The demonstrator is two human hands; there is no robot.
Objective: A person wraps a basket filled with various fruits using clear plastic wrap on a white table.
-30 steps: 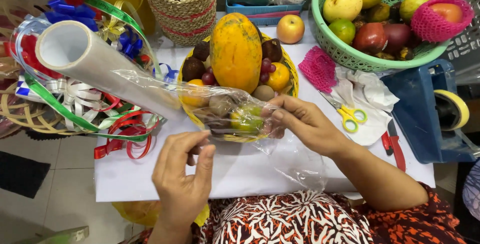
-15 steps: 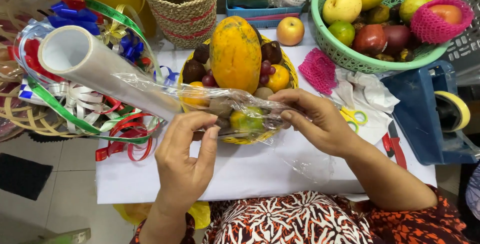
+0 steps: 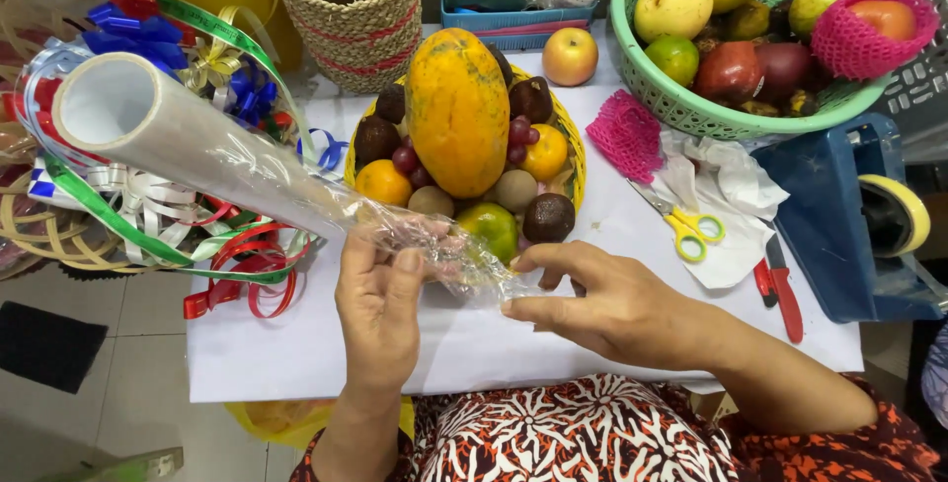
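Near the worktop's front edge, the left hand point(image 3: 380, 309) is closed around the loose end of a clear film roll point(image 3: 188, 141), fingers curled over the crumpled wrap, while the right hand point(image 3: 602, 304) pinches the film's free edge between thumb and fingers just in front of the fruit basket point(image 3: 578, 161). The roll slants up toward the back-left corner, over the ribbons point(image 3: 148, 205). Done well, this step likely wants the film drawn flat and taut between both hands before it goes over the fruit, since it is bunched where the left hand holds it and would cling to itself. A big papaya point(image 3: 457, 112) stands highest in the basket, so the sheet probably needs enough slack to clear it. By the right edge lie yellow scissors point(image 3: 686, 230), a red knife point(image 3: 780, 289) and a blue tape dispenser point(image 3: 839, 215); a green bowl point(image 3: 691, 107) of fruit sits at the back-right corner. Ribbons crowd the left edge and could catch the roll.
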